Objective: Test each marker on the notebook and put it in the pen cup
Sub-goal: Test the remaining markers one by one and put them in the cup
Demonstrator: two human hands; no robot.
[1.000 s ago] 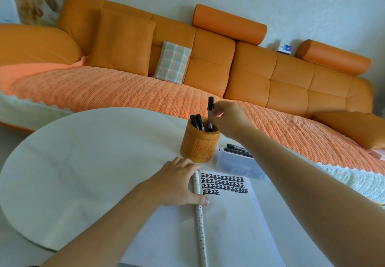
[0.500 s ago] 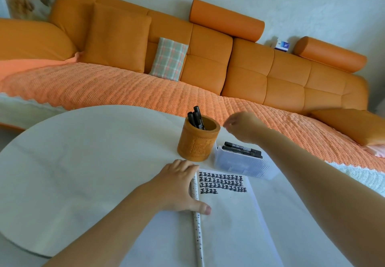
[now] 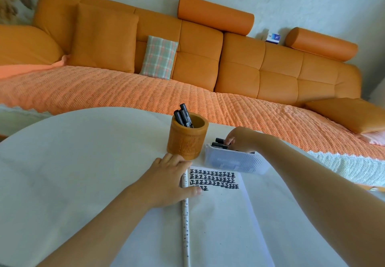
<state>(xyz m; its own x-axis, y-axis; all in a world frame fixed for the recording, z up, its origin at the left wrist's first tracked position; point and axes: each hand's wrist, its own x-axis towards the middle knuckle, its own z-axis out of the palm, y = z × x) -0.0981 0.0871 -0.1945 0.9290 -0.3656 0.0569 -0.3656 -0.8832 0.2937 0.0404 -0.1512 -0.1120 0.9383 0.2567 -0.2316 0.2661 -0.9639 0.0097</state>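
White table (image 3: pixel 83 162): notebook (image 3: pixel 218 225), pen cup (image 3: pixel 187 139), box (image 3: pixel 235 160).

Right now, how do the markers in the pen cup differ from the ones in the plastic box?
The markers in the pen cup stand tilted, tips poking above the rim of the wooden pen cup; the markers in the plastic box lie flat in the translucent plastic box. The cup's markers are untouched, while the right hand is reaching onto the box's markers. Both sets look black and alike.
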